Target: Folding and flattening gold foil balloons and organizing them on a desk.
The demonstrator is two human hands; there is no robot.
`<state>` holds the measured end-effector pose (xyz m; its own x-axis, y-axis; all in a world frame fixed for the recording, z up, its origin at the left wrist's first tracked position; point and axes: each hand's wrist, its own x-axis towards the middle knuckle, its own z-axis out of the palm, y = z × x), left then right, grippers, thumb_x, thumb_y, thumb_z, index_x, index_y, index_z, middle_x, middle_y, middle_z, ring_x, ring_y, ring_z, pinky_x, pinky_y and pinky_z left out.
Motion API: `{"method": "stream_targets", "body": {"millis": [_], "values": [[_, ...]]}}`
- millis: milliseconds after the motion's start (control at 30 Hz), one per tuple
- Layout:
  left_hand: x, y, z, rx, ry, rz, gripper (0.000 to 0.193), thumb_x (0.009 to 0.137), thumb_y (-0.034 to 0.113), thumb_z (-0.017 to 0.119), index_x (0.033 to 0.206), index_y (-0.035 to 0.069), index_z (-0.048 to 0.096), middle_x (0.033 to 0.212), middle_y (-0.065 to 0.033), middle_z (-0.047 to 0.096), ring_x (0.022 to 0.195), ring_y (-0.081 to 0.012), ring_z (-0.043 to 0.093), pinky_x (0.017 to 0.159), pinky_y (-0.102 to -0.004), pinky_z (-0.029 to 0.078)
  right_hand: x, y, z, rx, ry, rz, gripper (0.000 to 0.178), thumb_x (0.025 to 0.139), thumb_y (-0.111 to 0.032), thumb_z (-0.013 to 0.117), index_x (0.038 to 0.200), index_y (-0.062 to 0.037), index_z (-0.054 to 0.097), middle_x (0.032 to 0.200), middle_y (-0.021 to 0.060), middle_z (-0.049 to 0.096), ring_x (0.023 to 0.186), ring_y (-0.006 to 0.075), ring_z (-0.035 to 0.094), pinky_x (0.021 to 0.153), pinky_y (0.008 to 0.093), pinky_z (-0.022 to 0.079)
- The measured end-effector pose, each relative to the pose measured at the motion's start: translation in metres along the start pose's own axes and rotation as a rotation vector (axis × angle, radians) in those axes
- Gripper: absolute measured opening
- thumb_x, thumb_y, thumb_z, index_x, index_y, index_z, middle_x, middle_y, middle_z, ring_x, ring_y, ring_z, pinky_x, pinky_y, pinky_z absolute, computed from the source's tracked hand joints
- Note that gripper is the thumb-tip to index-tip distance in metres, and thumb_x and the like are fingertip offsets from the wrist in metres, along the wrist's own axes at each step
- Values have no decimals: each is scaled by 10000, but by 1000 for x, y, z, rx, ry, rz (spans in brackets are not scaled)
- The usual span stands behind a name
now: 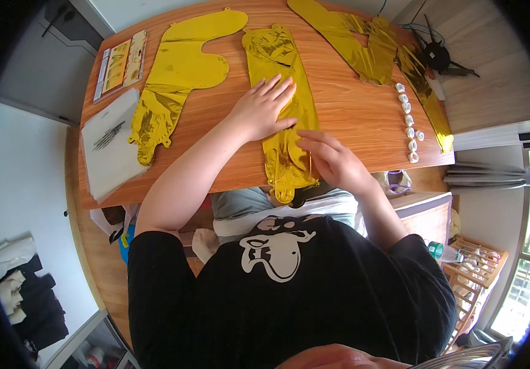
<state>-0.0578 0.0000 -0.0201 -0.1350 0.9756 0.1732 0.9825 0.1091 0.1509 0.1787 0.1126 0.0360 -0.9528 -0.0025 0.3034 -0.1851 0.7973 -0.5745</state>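
A gold foil balloon (305, 98), flat and uninflated, lies lengthwise in front of me; its crinkled near end hangs over the table edge. Fingers spread, my left hand (265, 112) rests flat on the balloon's middle. My right hand (340, 165) is at its near right side, fingers loosely bent and their tips at the foil; the thumb is mostly hidden. To the left lies a second flat gold foil balloon (185, 58) with a curved outline. A third one (345, 40) is spread at the far right, and a narrow gold foil piece (424, 98) runs along the right edge.
Several small white rolls (408, 120) form a row on the wooden table's (357, 117) right. Stacked clear plastic sleeves (108, 157) and a printed card (120, 66) lie at the left. A black device with antennas (437, 56) sits at the far right corner.
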Motion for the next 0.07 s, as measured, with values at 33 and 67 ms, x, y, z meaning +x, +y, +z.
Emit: {"method": "stream_targets", "body": {"millis": [33,67], "values": [[0,-1,1,10,-2,7,875,1008,672,452,1606,50,311,1682,-145,296,1567,-326,239,1279,-468,207,-1,2,3,28,-37,-2,459,872,126,616,1289,-64,648,1388,205,605,1247,383,620,989,412,543],[0,-2,2,20,-6,12,864,1015,665,440,1614,59,297,1686,-146,286,1568,-326,236,1280,-473,204,-1,2,4,29,-37,-5,459,872,126,616,1289,-64,648,1388,205,605,1247,383,620,989,412,543]]}}
